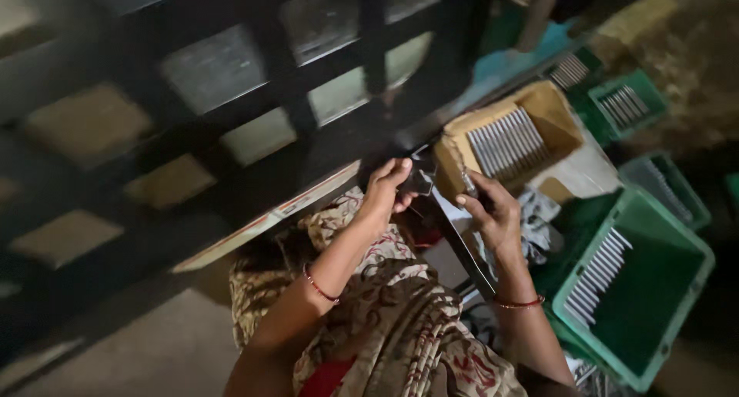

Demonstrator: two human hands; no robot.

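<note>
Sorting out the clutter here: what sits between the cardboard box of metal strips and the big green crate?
In the head view, a flat pale board and crumpled grey cloth lie between the cardboard box and the green crate.

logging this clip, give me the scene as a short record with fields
left hand: pinches a small dark part
right hand: grips a thin metal piece
cardboard box: just beyond the hands, holds a row of grey metal strips
green crate: by the right arm, strips stacked along its left side
lap: patterned cloth
light: dim, small parts hard to make out
</note>
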